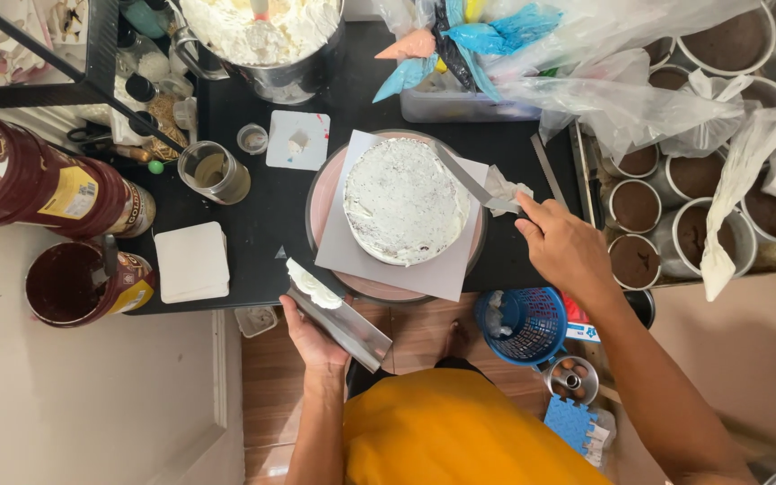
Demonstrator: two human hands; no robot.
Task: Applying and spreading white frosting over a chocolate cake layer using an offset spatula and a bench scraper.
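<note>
A round cake (404,199), coated in white cream, is seen at frame centre on a grey square board (446,269) atop a pink turntable (325,199). The right hand (560,244), right of the cake, is closed around a palette knife (469,182) whose blade is laid over the cake's upper right edge. The left hand (314,334), below and left of the cake, is clasped on a metal scraper (339,314) bearing cream. 1 mixing bowl (267,40) of cream is noted at the top.
</note>
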